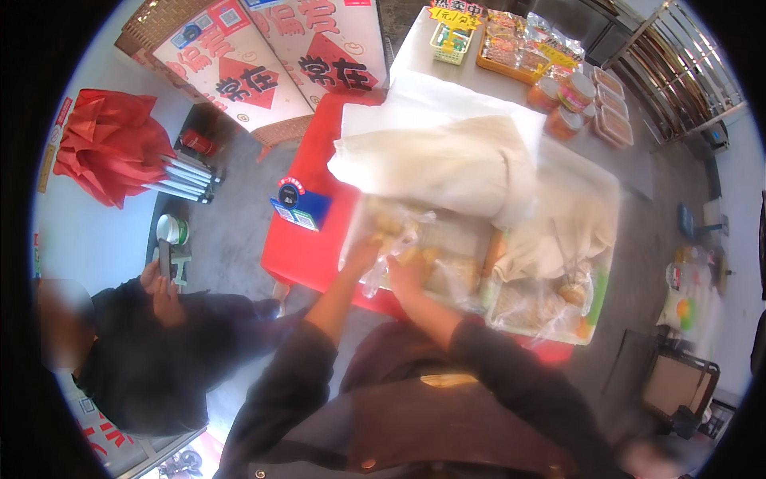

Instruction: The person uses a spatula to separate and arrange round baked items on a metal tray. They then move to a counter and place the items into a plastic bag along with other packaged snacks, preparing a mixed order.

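Both my hands meet at the near left part of a shallow tray point(349, 239) with yellowish food pieces point(448, 275) in it, on the red-covered table. A clear plastic bag point(378, 274) hangs between them. My left hand point(365, 254) is closed on the bag's left side; my right hand point(406, 274) pinches its right side. Yellowish pieces show through or behind the film, and I cannot tell which are inside. The fingertips are partly hidden by film and blur. A thick cream cloth point(431, 156) is folded back over the tray's far side.
To the right, a second tray point(589, 319) lies partly under cloth, with tongs point(565, 251) on top. Jars point(576, 92) and lidded tubs point(613, 108) stand at the back right. A blue sign stand point(302, 209) is at left. A person point(152, 343) with a phone is beside me.
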{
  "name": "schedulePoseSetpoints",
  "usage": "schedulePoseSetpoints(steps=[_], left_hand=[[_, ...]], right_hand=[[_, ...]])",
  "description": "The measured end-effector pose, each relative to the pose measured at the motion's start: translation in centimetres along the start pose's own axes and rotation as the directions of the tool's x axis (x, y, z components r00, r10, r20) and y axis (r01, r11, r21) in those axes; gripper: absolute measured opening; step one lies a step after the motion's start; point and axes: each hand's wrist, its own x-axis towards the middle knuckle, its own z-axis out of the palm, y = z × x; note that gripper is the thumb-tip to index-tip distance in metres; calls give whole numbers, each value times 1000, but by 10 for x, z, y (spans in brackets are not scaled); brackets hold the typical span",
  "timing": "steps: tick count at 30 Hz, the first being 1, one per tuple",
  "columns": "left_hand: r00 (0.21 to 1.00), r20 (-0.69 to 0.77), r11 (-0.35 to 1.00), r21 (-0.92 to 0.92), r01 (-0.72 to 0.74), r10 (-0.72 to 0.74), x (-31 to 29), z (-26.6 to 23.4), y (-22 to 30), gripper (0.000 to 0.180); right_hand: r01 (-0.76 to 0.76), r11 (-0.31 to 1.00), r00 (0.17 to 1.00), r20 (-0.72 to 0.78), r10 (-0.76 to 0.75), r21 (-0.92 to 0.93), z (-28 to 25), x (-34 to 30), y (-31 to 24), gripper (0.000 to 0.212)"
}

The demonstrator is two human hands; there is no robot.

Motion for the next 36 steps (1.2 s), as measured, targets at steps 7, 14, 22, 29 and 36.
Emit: schedulePoseSetpoints(steps=[7,14,22,29,36], left_hand=[[989,145,999,48,2,-9,17,5,-9,67],[981,-165,994,-16,-107,103,-33,-28,-24,55],[893,-449,965,-215,-153,42,-174,17,14,39],[707,-701,967,-111,-230,88,-207,36,42,40],[606,-729,940,155,-305,317,-202,19,70,22]], right_hand=[[-43,996,980,199,26,80,-10,16,14,68],[-101,982,891,453,18,159,-95,-4,-6,65],[-106,910,979,204,24,402,-289,29,54,28],[82,949,986,-162,-34,305,-366,89,108,20],[216,960,898,348,-267,181,-200,53,-16,41]])
